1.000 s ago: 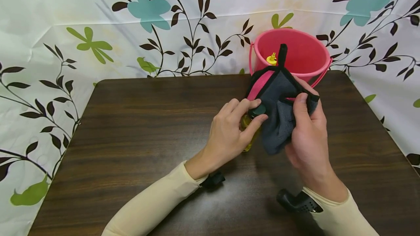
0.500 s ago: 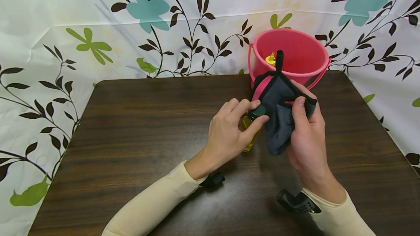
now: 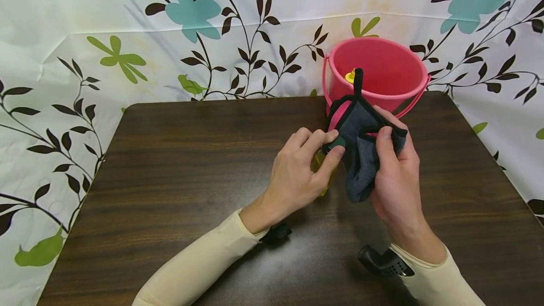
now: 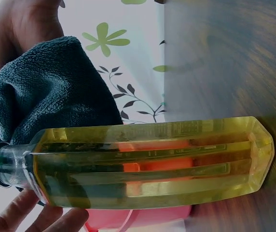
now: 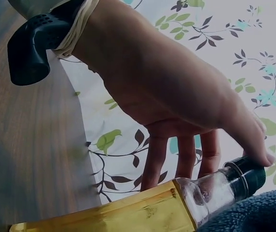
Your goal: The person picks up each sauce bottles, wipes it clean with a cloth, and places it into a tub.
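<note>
A clear bottle (image 4: 210, 166) of yellow liquid, probably cooking oil, stands upright on the table. My left hand (image 3: 297, 171) pinches its dark green cap (image 3: 336, 142) between thumb and index finger; the other fingers lie behind the bottle's neck. My right hand (image 3: 397, 181) grips a dark blue-grey cloth (image 3: 361, 174) with black edging, a hanging loop and a pink part. The cloth hangs right against the bottle's neck and cap, seen also as a fuzzy cloth edge (image 5: 258, 212) in the right wrist view. From the head, most of the bottle is hidden behind my left hand.
A pink bucket (image 3: 335, 81) with a handle stands behind the hands at the table's back right. Inside it shows a yellow nozzle cap (image 3: 350, 76). The dark wooden table (image 3: 191, 169) ends at a patterned curtain (image 3: 255, 13).
My right hand has moved slightly left and down with the cloth, whose loop now sits lower. The left hand stays at the cap, its thumb shifted a little.
</note>
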{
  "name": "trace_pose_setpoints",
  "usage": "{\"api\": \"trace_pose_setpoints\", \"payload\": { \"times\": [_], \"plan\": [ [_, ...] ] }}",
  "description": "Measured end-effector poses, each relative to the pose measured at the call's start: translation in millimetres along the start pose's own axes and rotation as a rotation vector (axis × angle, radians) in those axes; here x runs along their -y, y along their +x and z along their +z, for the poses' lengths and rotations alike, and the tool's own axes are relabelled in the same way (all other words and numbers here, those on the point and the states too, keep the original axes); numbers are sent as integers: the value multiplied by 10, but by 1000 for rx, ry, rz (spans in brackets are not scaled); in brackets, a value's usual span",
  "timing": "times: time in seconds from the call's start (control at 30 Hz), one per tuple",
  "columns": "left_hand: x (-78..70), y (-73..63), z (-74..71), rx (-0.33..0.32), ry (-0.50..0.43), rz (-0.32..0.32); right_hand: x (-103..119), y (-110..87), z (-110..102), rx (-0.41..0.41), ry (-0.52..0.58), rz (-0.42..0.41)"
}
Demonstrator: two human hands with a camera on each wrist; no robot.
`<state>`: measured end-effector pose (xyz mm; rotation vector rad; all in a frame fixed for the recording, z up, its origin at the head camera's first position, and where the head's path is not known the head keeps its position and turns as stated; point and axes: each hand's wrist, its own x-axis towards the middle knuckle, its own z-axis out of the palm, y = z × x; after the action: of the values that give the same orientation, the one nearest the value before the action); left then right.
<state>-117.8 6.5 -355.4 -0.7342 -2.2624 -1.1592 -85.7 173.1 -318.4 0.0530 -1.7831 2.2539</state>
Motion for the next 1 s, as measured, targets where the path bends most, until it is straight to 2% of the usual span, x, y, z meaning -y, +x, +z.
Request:
{"api": "trace_pose_setpoints", "payload": {
  "times": [0.33, 0.63, 1.0],
  "plan": [
    [13, 7, -3, 12, -13, 22, -30, -17, 45, -10, -34, 15],
    [4, 33, -17, 7, -6, 19, -108, -77, 138, 78, -90, 51],
    [6, 37, -3, -10, 3, 37, -275, -78, 234, 92, -93, -31]
  ]
}}
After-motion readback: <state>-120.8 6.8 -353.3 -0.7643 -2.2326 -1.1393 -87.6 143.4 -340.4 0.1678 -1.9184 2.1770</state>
